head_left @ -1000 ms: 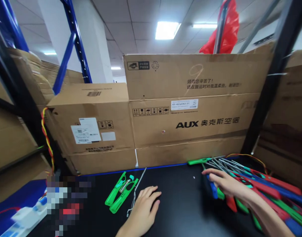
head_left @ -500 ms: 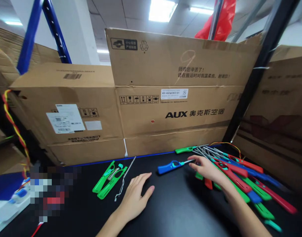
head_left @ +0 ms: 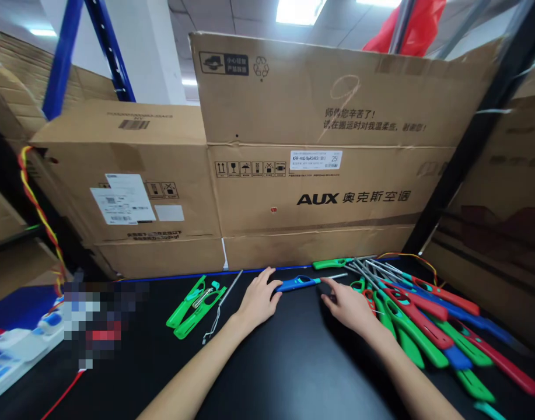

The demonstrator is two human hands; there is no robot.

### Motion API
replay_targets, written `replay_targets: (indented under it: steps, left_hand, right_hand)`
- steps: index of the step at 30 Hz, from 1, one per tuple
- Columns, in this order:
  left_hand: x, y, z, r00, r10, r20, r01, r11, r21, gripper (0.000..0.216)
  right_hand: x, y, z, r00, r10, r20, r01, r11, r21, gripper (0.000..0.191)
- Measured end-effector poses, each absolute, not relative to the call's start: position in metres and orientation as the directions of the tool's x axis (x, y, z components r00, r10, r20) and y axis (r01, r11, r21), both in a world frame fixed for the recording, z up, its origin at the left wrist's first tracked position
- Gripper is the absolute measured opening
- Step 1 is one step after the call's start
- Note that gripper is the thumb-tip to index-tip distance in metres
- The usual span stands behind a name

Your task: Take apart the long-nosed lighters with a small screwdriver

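Observation:
A blue long-nosed lighter [head_left: 300, 283] lies on the black table [head_left: 293, 361], its metal nozzle pointing right. My left hand [head_left: 259, 297] reaches to the lighter's handle end, fingers spread and touching it. My right hand [head_left: 348, 303] rests flat just right of the lighter's middle, fingers stretched toward it, holding nothing. Right of that hand lies a pile of red, green and blue lighters [head_left: 425, 321]. Left of my left hand lie opened green lighter shells [head_left: 192, 303] with a thin metal tube [head_left: 226, 297].
Large cardboard boxes [head_left: 320, 192] stand along the table's back edge. A black rack post [head_left: 468, 146] rises at the right. A white power strip [head_left: 17, 350] and a twisted red-yellow wire [head_left: 39, 216] are at the left. A blurred patch covers something at the left front.
My left hand moved forward from the table middle to the blue lighter's handle. My right hand let go of the nozzle end and slid back a little; the lighter lies on the table.

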State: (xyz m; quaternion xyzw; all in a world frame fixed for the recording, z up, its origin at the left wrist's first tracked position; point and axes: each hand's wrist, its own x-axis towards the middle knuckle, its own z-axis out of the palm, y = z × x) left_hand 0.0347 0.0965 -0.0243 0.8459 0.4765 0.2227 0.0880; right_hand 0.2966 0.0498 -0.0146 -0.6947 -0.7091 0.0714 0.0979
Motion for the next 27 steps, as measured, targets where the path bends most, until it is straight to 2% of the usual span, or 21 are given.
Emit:
replay_targets:
  steps: [3, 6, 9, 11, 13, 17, 21, 23, 27]
  left_hand:
    - [0.027, 0.084, -0.022, 0.474, 0.845, 0.248, 0.720, -0.534, 0.444, 0.028]
    - [0.019, 0.064, -0.018, 0.470, 0.845, 0.254, 0.651, -0.527, 0.547, 0.029]
    - [0.007, 0.045, -0.014, 0.318, 0.912, 0.259, 0.529, -0.397, 0.750, 0.036]
    - [0.000, 0.037, -0.014, 0.214, 0.947, 0.241, 0.481, -0.317, 0.818, 0.037]
    - [-0.006, 0.032, -0.017, 0.190, 0.959, 0.211, 0.464, -0.277, 0.842, 0.036]
    - [-0.013, 0.027, -0.028, 0.255, 0.959, 0.126, 0.418, -0.227, 0.880, 0.030]
    - [-0.018, 0.027, -0.035, 0.287, 0.957, 0.050, 0.294, -0.138, 0.946, 0.047]
    - [-0.021, 0.027, -0.034, 0.269, 0.962, 0.037, 0.260, -0.110, 0.959, 0.048]
    - [-0.025, 0.027, -0.028, 0.251, 0.964, 0.090, 0.443, -0.197, 0.875, 0.026]
  right_hand:
    - [0.295, 0.050, -0.018, -0.010, 0.998, 0.060, 0.972, 0.024, -0.233, 0.048]
    - [0.295, 0.049, -0.023, -0.076, 0.994, 0.076, 0.966, 0.092, -0.241, 0.048]
    - [0.292, 0.047, -0.025, -0.171, 0.977, 0.126, 0.943, 0.199, -0.266, 0.040]
    - [0.288, 0.045, -0.025, -0.230, 0.962, 0.145, 0.927, 0.262, -0.269, 0.032]
    - [0.282, 0.043, -0.026, -0.292, 0.947, 0.135, 0.908, 0.319, -0.273, 0.029]
    - [0.269, 0.041, -0.032, -0.330, 0.931, 0.155, 0.884, 0.362, -0.296, 0.028]
    - [0.263, 0.041, -0.041, -0.254, 0.916, 0.310, 0.856, 0.362, -0.370, 0.032]
    - [0.263, 0.042, -0.045, -0.214, 0.887, 0.410, 0.820, 0.391, -0.418, 0.035]
    - [0.265, 0.043, -0.048, -0.173, 0.805, 0.568, 0.751, 0.481, -0.452, 0.032]
